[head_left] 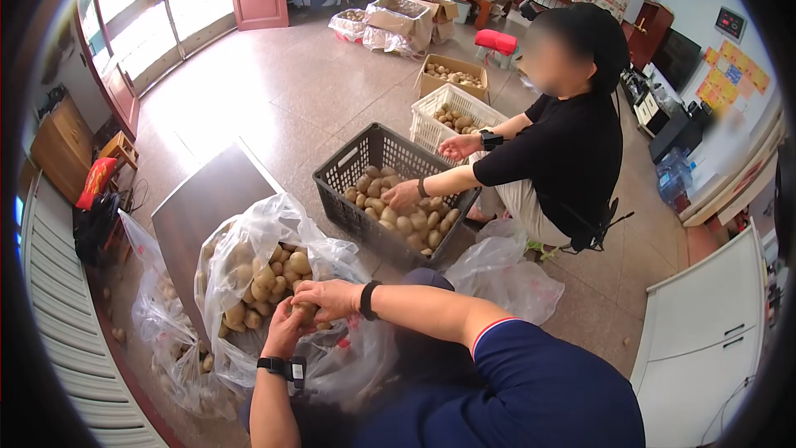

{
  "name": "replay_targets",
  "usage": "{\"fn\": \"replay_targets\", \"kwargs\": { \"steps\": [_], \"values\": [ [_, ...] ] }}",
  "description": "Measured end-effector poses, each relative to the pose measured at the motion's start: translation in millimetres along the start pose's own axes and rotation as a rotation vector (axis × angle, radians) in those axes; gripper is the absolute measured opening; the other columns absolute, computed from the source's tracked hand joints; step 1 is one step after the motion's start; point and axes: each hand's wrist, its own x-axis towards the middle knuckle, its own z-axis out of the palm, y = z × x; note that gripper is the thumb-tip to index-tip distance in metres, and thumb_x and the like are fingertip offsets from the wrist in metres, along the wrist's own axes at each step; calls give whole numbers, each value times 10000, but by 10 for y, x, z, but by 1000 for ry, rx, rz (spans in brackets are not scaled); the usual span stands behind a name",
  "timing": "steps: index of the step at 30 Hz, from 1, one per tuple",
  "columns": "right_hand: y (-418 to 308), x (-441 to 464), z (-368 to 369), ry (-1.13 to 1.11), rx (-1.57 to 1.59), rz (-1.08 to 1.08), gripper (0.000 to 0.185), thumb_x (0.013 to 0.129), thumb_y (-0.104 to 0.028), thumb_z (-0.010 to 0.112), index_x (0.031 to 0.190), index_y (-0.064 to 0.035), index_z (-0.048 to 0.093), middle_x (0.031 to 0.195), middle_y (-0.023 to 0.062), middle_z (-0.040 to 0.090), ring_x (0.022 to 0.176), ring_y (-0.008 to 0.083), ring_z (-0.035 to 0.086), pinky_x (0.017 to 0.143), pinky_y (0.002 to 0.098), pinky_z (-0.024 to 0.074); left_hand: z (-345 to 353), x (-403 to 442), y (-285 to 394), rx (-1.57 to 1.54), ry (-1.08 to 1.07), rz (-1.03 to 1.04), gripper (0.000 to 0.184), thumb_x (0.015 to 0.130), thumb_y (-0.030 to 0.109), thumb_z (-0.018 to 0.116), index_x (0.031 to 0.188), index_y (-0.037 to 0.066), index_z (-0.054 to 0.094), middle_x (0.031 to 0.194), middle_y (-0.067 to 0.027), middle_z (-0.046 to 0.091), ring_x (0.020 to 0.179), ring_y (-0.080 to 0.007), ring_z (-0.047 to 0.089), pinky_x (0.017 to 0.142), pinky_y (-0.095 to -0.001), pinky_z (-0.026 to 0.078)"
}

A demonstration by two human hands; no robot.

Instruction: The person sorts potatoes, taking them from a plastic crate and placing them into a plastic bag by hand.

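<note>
Potato [306, 312], L fingers [283, 321] & R fingers [312, 291] gripping, nr open bag [249, 234] edge, crate [338, 206] beyond

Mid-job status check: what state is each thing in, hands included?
Left hand: closed on a potato
Right hand: closed on the same potato
Potato bag: open, potatoes showing
Black crate: open-topped, holding potatoes
White crate: open-topped, holding potatoes
Cardboard box behind white crate: open, holding potatoes
Clear bag beside black crate: crumpled, contents unclear
White cabinet: doors shut
</note>
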Motion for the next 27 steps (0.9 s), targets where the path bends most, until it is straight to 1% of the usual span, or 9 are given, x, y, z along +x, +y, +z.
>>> {"fn": "replay_targets", "kwargs": {
  "steps": [6, 12, 16, 19, 21, 22, 24, 25, 27],
  "values": [
    [-87, -17, -15, -20, -27, 44, 547, 718, -187, 734, 1234, -141, 558, 1192, 115, 557, 1065, 347, 598, 883, 413, 509, 79, -34, 54, -48, -67, 25, 565, 942, 173, 632, 1413, 25, 358, 1254, -139, 567, 1016, -258, 664, 796, -405, 600],
    [17, 9, -2, 61, 0, 3, 491, 708, -215, 756, 1141, -84, 564, 1069, 151, 594, 1023, 365, 599, 858, 422, 503, -6, 16, 3, -104, -38, -12, 437, 973, 186, 586, 1349, 24, 434, 1158, -133, 617, 915, -240, 690, 780, -373, 599],
    [86, 39, -104, 118, 40, 73, 512, 693, -243, 772, 1103, -33, 550, 1050, 191, 623, 1030, 368, 611, 872, 416, 500, -73, 22, 2, -106, 146, 22, 345, 995, 228, 548, 1269, 26, 488, 1035, -119, 654, 803, -211, 694, 677, -314, 574],
    [119, 21, -220, 250, 121, 178, 521, 715, -295, 740, 1131, -38, 560, 1070, 223, 649, 1031, 379, 619, 890, 406, 498, -291, 97, -164, 111, 345, 15, 281, 972, 232, 579, 1163, 26, 574, 916, -80, 667, 700, -151, 642, 612, -267, 523],
    [151, -38, -315, 261, 237, 270, 514, 768, -300, 754, 1177, -57, 558, 1059, 202, 654, 1011, 343, 637, 878, 393, 501, -352, 116, -212, 273, 423, 41, 216, 936, 215, 593, 1028, 27, 646, 829, -60, 660, 688, -111, 615, 593, -245, 486],
    [279, -27, -301, 338, 183, 202, 470, 794, -290, 741, 1173, -70, 572, 1018, 176, 664, 958, 281, 652, 842, 371, 510, -422, 138, -250, 371, 419, 50, 203, 896, 197, 599, 920, 14, 687, 750, -38, 647, 678, -101, 597, 600, -258, 474],
    [306, 16, -400, 326, 468, 389, 420, 818, -263, 732, 1148, -44, 594, 963, 75, 660, 894, 138, 605, 798, 307, 509, -648, 195, -438, 696, 494, 132, 297, 842, 242, 632, 956, -23, 704, 822, -110, 709, 762, -198, 659, 709, -330, 515],
    [356, 12, -422, 449, 446, 338, 404, 829, -268, 725, 1134, -33, 600, 920, 61, 651, 827, 128, 604, 728, 291, 517, -775, 241, -562, 781, 534, 123, 323, 824, 258, 638, 964, -24, 706, 884, -169, 720, 831, -251, 688, 765, -354, 525],
    [347, 17, -541, 524, 706, 524, 324, 867, -300, 688, 1088, -75, 612, 825, 16, 601, 566, 71, 508, 476, 232, 423, -606, 82, -393, 845, 595, 92, 328, 817, 251, 633, 978, -25, 704, 904, -190, 718, 874, -299, 694, 793, -380, 530]
  ]
}}
